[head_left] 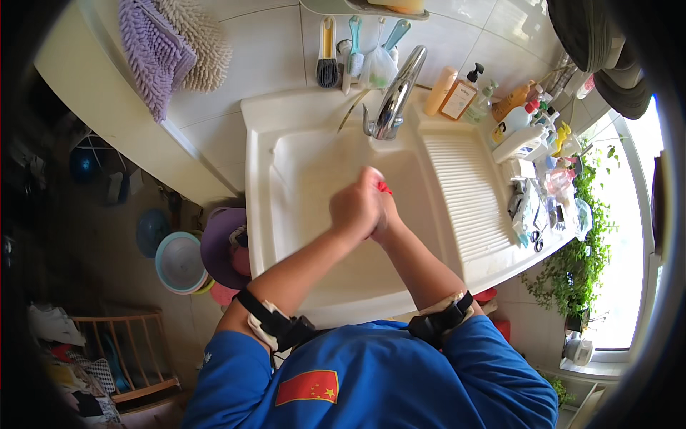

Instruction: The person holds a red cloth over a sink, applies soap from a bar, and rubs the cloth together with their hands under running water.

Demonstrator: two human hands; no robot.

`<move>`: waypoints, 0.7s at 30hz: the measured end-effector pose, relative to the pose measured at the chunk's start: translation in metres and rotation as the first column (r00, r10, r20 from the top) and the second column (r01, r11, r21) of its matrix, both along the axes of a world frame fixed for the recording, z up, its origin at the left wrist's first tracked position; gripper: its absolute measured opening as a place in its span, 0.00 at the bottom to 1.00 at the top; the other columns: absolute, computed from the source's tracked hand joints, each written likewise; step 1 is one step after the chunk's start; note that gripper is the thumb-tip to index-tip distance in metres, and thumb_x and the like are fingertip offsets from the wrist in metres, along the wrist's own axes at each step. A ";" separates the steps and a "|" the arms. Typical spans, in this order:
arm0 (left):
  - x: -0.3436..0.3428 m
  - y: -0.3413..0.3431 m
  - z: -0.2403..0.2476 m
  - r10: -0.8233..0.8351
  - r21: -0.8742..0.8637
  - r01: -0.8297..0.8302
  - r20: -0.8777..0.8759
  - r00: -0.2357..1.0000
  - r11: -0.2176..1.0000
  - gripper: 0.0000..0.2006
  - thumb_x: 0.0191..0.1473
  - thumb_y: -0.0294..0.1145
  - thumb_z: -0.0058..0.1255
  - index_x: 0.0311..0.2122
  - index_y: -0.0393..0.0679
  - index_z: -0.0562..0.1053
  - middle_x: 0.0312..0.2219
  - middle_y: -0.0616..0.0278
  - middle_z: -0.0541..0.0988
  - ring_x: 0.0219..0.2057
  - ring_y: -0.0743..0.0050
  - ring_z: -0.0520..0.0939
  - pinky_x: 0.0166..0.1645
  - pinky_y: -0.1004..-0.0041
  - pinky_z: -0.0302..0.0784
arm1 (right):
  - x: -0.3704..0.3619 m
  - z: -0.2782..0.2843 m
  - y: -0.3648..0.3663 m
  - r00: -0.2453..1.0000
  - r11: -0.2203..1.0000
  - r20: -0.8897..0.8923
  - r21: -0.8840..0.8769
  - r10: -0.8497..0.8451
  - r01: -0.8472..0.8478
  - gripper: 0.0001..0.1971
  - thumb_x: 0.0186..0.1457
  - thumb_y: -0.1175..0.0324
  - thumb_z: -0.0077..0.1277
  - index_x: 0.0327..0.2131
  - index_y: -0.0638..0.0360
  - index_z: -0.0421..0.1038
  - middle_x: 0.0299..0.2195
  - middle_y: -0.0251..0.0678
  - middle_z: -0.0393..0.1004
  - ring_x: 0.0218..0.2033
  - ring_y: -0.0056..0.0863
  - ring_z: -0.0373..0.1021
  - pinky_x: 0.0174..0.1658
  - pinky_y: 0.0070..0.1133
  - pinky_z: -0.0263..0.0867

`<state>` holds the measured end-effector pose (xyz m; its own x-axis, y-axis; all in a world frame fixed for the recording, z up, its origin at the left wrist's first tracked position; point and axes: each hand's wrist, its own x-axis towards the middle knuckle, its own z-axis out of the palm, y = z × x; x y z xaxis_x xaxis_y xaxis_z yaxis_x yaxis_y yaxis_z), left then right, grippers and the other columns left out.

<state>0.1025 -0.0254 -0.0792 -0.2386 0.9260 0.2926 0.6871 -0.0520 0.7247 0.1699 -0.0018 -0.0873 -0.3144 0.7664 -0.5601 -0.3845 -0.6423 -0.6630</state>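
Over the white sink basin [307, 272], just below the chrome faucet [391, 107], my two hands are pressed together. My left hand [354, 209] is closed, its fingers folded against the other hand. My right hand [386, 213] is closed too, and largely covered by the left. Between them a bit of a small red item [384, 187], soft-looking, pokes out on the right side; the rest is hidden in the grip, so its kind does not show. Whether water runs from the spout I cannot tell.
Right of the basin is a ribbed drainboard [468, 193], edged by bottles [459, 96] and black-handled scissors [537, 241]. Brushes [327, 53] hang on the tiled wall. A purple bucket [218, 247] and a pale basin [181, 263] stand at the left.
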 end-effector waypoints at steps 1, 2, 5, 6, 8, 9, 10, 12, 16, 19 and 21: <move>0.010 -0.006 0.006 -0.094 0.046 0.094 -0.006 0.996 0.994 0.05 0.52 0.31 0.42 0.35 0.49 0.69 0.20 0.53 0.75 0.24 0.50 0.77 0.29 0.60 0.70 | 0.016 -0.052 0.013 0.914 0.990 -0.393 0.126 0.103 -0.058 0.10 0.59 0.60 0.36 0.28 0.50 0.62 0.20 0.27 0.63 0.22 0.20 0.61 0.23 0.22 0.58; 0.008 -0.004 0.005 -0.101 0.050 0.101 -0.013 0.995 0.994 0.06 0.52 0.30 0.42 0.35 0.49 0.69 0.20 0.53 0.75 0.24 0.51 0.77 0.29 0.60 0.70 | 0.013 -0.042 0.004 0.962 0.955 -0.244 0.293 0.120 -0.045 0.09 0.59 0.60 0.38 0.30 0.51 0.64 0.21 0.27 0.64 0.21 0.20 0.61 0.22 0.20 0.58; -0.017 0.027 -0.001 0.032 -0.053 -0.032 0.012 0.999 0.998 0.07 0.51 0.29 0.40 0.36 0.48 0.69 0.21 0.55 0.76 0.26 0.51 0.77 0.29 0.60 0.70 | 0.006 -0.009 -0.007 0.999 0.994 -0.005 0.102 0.032 -0.031 0.09 0.56 0.61 0.43 0.26 0.53 0.65 0.19 0.26 0.63 0.17 0.17 0.59 0.21 0.17 0.56; -0.027 0.032 0.001 0.082 -0.034 -0.079 0.101 0.991 0.996 0.08 0.49 0.27 0.41 0.36 0.47 0.69 0.23 0.55 0.76 0.26 0.52 0.77 0.30 0.60 0.70 | 0.001 0.000 -0.008 1.000 0.991 0.004 0.134 0.028 -0.028 0.09 0.55 0.62 0.44 0.25 0.53 0.65 0.18 0.25 0.63 0.18 0.17 0.61 0.21 0.17 0.57; -0.015 0.016 0.000 0.020 0.040 -0.023 0.076 0.997 0.999 0.07 0.49 0.27 0.42 0.35 0.47 0.69 0.23 0.55 0.76 0.27 0.54 0.78 0.30 0.61 0.70 | 0.007 0.001 -0.002 0.990 0.991 0.114 0.091 0.088 -0.098 0.07 0.57 0.64 0.41 0.32 0.55 0.65 0.26 0.29 0.67 0.26 0.21 0.66 0.29 0.19 0.63; 0.001 0.001 0.012 -0.074 0.065 0.072 0.031 0.997 0.995 0.06 0.51 0.28 0.41 0.35 0.48 0.69 0.24 0.55 0.76 0.27 0.54 0.78 0.31 0.63 0.71 | 0.012 -0.009 0.001 0.991 0.966 -0.021 0.229 0.130 -0.122 0.06 0.57 0.65 0.40 0.31 0.55 0.64 0.25 0.29 0.67 0.24 0.20 0.65 0.27 0.19 0.62; 0.011 -0.002 0.010 -0.162 0.163 0.151 0.054 0.985 0.975 0.07 0.48 0.28 0.42 0.35 0.48 0.69 0.20 0.57 0.76 0.24 0.54 0.78 0.28 0.59 0.70 | 0.019 -0.028 0.007 0.971 0.922 -0.146 0.366 0.189 -0.124 0.05 0.57 0.66 0.40 0.30 0.54 0.64 0.23 0.30 0.66 0.22 0.20 0.63 0.24 0.18 0.60; 0.001 0.010 0.006 -0.092 0.041 0.092 0.001 0.996 0.995 0.04 0.53 0.31 0.42 0.34 0.50 0.69 0.22 0.54 0.76 0.26 0.53 0.77 0.29 0.61 0.70 | 0.024 -0.032 0.012 0.944 0.977 -0.266 0.146 0.193 -0.158 0.09 0.60 0.62 0.38 0.34 0.55 0.63 0.29 0.35 0.70 0.29 0.26 0.69 0.32 0.23 0.66; -0.047 0.043 -0.032 0.043 0.024 -0.058 0.426 0.904 0.998 0.06 0.52 0.33 0.47 0.32 0.43 0.72 0.22 0.58 0.76 0.25 0.64 0.77 0.29 0.68 0.70 | 0.014 -0.002 0.006 0.980 0.973 -0.015 0.123 0.197 -0.194 0.13 0.58 0.56 0.40 0.33 0.56 0.65 0.27 0.32 0.70 0.23 0.21 0.66 0.27 0.18 0.63; -0.064 0.033 -0.015 0.143 -0.196 0.029 0.801 0.581 0.980 0.12 0.50 0.39 0.54 0.27 0.41 0.71 0.18 0.69 0.71 0.17 0.82 0.68 0.23 0.79 0.64 | 0.027 0.015 0.010 0.967 0.965 -0.037 0.080 0.253 -0.250 0.17 0.56 0.51 0.42 0.29 0.56 0.66 0.16 0.25 0.65 0.14 0.15 0.56 0.19 0.13 0.51; -0.079 0.023 0.003 0.211 -0.297 0.149 0.882 0.422 0.943 0.17 0.47 0.46 0.56 0.23 0.43 0.69 0.13 0.73 0.65 0.10 0.86 0.58 0.15 0.81 0.50 | 0.034 0.026 0.006 0.914 0.890 0.073 0.212 0.398 -0.405 0.16 0.55 0.52 0.45 0.26 0.55 0.66 0.13 0.22 0.57 0.13 0.13 0.51 0.17 0.14 0.46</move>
